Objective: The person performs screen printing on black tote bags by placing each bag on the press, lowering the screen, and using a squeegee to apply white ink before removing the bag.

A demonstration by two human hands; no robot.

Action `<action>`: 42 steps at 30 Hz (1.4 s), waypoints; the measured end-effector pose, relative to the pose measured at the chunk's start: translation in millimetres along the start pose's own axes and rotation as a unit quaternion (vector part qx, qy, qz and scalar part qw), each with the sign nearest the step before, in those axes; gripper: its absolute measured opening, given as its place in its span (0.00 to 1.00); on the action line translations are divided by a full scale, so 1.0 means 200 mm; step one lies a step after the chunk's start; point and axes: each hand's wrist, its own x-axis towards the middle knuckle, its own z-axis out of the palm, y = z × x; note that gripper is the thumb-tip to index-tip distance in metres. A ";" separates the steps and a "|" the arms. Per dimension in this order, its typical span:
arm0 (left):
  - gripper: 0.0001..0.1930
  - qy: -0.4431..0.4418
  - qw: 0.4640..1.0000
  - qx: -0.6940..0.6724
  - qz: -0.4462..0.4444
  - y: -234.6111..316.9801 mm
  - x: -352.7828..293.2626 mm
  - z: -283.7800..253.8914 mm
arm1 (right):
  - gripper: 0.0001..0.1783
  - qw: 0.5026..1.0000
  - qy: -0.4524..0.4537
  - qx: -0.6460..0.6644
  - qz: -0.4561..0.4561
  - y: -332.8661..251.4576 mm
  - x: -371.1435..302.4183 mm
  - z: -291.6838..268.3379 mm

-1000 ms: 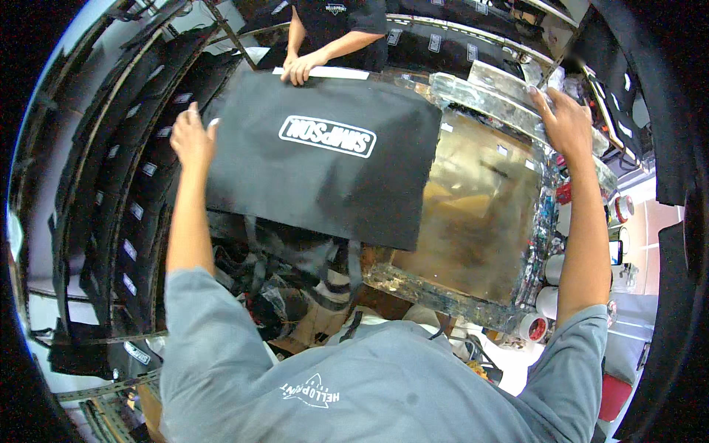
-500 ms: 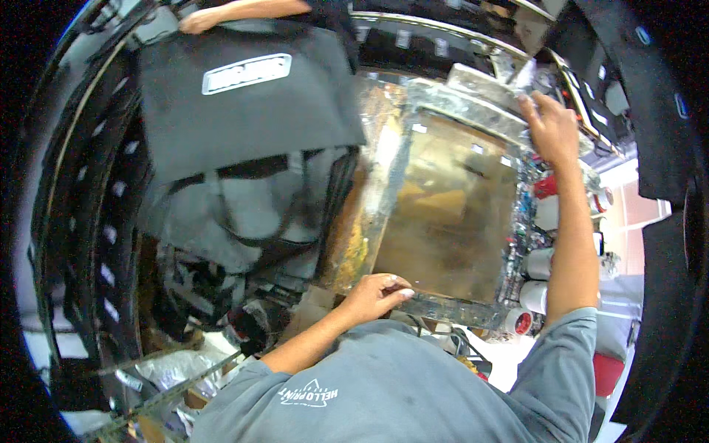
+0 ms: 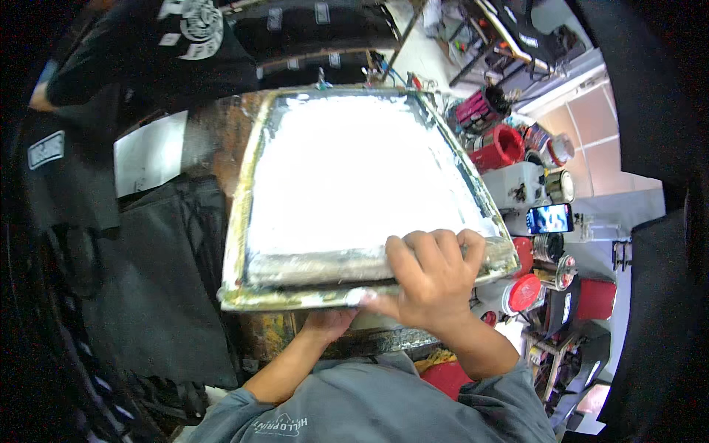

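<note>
A screen-printing frame [image 3: 235,251] with yellowish edges lies tilted in front of me, its mesh covered by bright white ink [image 3: 354,170]. Along its near side runs a squeegee [image 3: 317,267] with a smeared, worn bar. My right hand [image 3: 432,277] is closed over the squeegee's right part, fingers curled on top and thumb down at the frame's near edge. Beneath that edge is my left hand [image 3: 330,323]; its fingers are mostly hidden by the frame.
Black fabric bags [image 3: 155,280] lie at the left, with a white sheet [image 3: 151,151] beyond. A co-worker's hand [image 3: 40,96] is at the far left. Ink tubs, including a red one [image 3: 502,146], and a lit phone [image 3: 550,218] line the right side.
The white-inked screen frame now covers the bare board. My right hand has come from the far right to the squeegee near me. The co-worker's black bag has moved left.
</note>
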 end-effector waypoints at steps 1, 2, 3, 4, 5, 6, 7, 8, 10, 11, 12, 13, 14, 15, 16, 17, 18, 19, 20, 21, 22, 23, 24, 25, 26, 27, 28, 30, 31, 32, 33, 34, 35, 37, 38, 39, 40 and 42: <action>0.21 0.003 1.000 -0.017 -0.001 0.01 0.04 0.03 | 0.40 1.000 -0.003 0.004 -0.005 -0.01 0.01 0.00; 0.21 0.006 1.000 -0.022 0.001 0.01 0.09 0.05 | 0.39 1.000 -0.003 0.016 -0.003 0.00 0.01 0.00; 0.21 0.012 1.000 -0.026 -0.002 0.02 0.11 0.05 | 0.37 1.000 -0.005 0.028 0.000 0.00 0.00 0.01; 0.21 0.019 0.999 -0.028 -0.005 0.03 0.14 0.05 | 0.35 0.999 -0.003 0.039 0.000 0.01 0.00 0.01; 0.21 0.028 0.999 -0.029 -0.007 0.03 0.16 0.03 | 0.34 0.999 0.003 0.031 0.005 0.02 0.01 0.02; 0.22 0.037 0.999 -0.027 -0.008 0.02 0.18 0.03 | 0.34 0.999 0.004 0.032 0.005 0.03 0.01 0.03; 0.22 0.043 0.999 -0.027 -0.013 0.02 0.19 0.02 | 0.34 0.999 0.005 0.033 0.006 0.03 0.00 0.04; 0.22 0.048 0.998 -0.027 -0.013 0.02 0.21 0.02 | 0.34 0.999 0.009 0.031 0.003 0.04 0.01 0.04; 0.22 0.055 0.998 -0.025 -0.015 0.03 0.23 0.02 | 0.33 1.000 0.016 0.020 -0.004 0.05 0.02 0.05; 0.22 0.058 0.998 -0.020 -0.016 0.03 0.24 0.02 | 0.33 1.000 0.019 0.015 -0.005 0.05 0.02 0.05; 0.22 0.062 0.998 -0.017 -0.018 0.03 0.23 0.02 | 0.34 1.000 0.022 0.011 -0.007 0.05 0.02 0.06; 0.22 0.065 0.998 -0.015 -0.016 0.03 0.24 0.01 | 0.35 1.000 0.027 0.009 -0.003 0.05 0.02 0.06; 0.22 0.068 0.997 -0.013 -0.018 0.03 0.23 0.01 | 0.35 0.999 0.031 0.008 0.000 0.04 0.02 0.07; 0.22 0.071 0.997 -0.012 -0.018 0.03 0.24 0.01 | 0.36 0.999 0.032 0.005 0.001 0.04 0.02 0.07; 0.23 0.074 0.997 -0.013 -0.017 0.03 0.24 0.01 | 0.37 0.999 0.033 0.002 0.002 0.04 0.02 0.08; 0.23 0.077 0.997 -0.011 -0.019 0.04 0.23 0.01 | 0.37 1.000 0.031 -0.003 0.001 0.04 0.01 0.08; 0.23 0.080 0.997 -0.010 -0.017 0.04 0.23 0.01 | 0.38 1.000 0.029 -0.008 -0.001 0.04 0.01 0.08; 0.23 0.081 0.997 -0.011 -0.016 0.04 0.23 0.01 | 0.38 0.999 0.033 -0.007 -0.001 0.04 0.01 0.08; 0.23 0.081 0.997 -0.009 -0.016 0.04 0.23 0.01 | 0.38 0.999 0.036 -0.006 -0.001 0.03 0.00 0.09; 0.23 0.082 0.996 -0.009 -0.017 0.04 0.23 0.02 | 0.38 0.999 0.039 -0.005 -0.002 0.03 0.00 0.09; 0.23 0.083 0.996 -0.006 -0.015 0.05 0.23 0.01 | 0.38 0.999 0.038 -0.005 -0.002 0.03 0.00 0.09; 0.23 0.083 0.996 -0.005 -0.015 0.05 0.23 0.01 | 0.38 0.999 0.036 -0.005 -0.003 0.03 0.00 0.09; 0.23 0.085 0.996 -0.004 -0.014 0.05 0.22 0.00 | 0.37 0.999 0.035 -0.005 -0.004 0.03 0.00 0.09; 0.23 0.085 0.996 -0.001 -0.014 0.05 0.22 0.00 | 0.37 0.999 0.032 -0.005 -0.004 0.03 0.00 0.08; 0.24 0.086 0.996 -0.001 -0.015 0.05 0.22 0.00 | 0.37 1.000 0.029 -0.005 -0.004 0.03 0.00 0.08; 0.24 0.086 0.996 0.001 -0.015 0.06 0.22 0.00 | 0.37 1.000 0.025 -0.005 -0.003 0.03 0.00 0.08; 0.24 0.086 0.996 0.003 -0.015 0.06 0.22 0.00 | 0.38 1.000 0.030 -0.007 0.000 0.03 0.00 0.09; 0.24 0.088 0.996 0.005 -0.014 0.06 0.22 0.00 | 0.38 0.999 0.038 -0.012 0.008 0.02 -0.02 0.10; 0.24 0.088 0.996 0.006 -0.014 0.06 0.22 0.00 | 0.39 0.999 0.035 -0.011 0.009 0.02 -0.02 0.10; 0.24 0.089 0.996 0.009 -0.015 0.06 0.22 0.00 | 0.39 0.999 0.031 -0.010 0.011 0.02 -0.02 0.10; 0.24 0.090 0.996 0.010 -0.013 0.06 0.22 0.00 | 0.39 1.000 0.027 -0.009 0.012 0.02 -0.02 0.10; 0.24 0.090 0.996 0.008 -0.014 0.06 0.22 -0.01 | 0.39 1.000 0.026 -0.007 0.011 0.02 -0.02 0.10; 0.25 0.091 0.996 0.009 -0.013 0.07 0.23 -0.01 | 0.39 1.000 0.024 -0.006 0.010 0.02 -0.03 0.10; 0.25 0.091 0.996 0.012 -0.013 0.07 0.23 -0.01 | 0.39 1.000 0.020 -0.004 0.010 0.02 -0.03 0.10; 0.25 0.091 0.996 0.011 -0.014 0.07 0.24 -0.01 | 0.39 1.000 0.018 -0.005 0.010 0.02 -0.03 0.10; 0.25 0.090 0.996 0.011 -0.013 0.07 0.24 0.00 | 0.39 1.000 0.017 -0.005 0.010 0.02 -0.03 0.10; 0.25 0.091 0.996 0.012 -0.011 0.07 0.24 0.00 | 0.39 1.000 0.017 -0.006 0.009 0.02 -0.03 0.10; 0.25 0.089 0.996 0.010 -0.008 0.06 0.24 0.00 | 0.39 1.000 0.018 -0.007 0.006 0.01 -0.02 0.09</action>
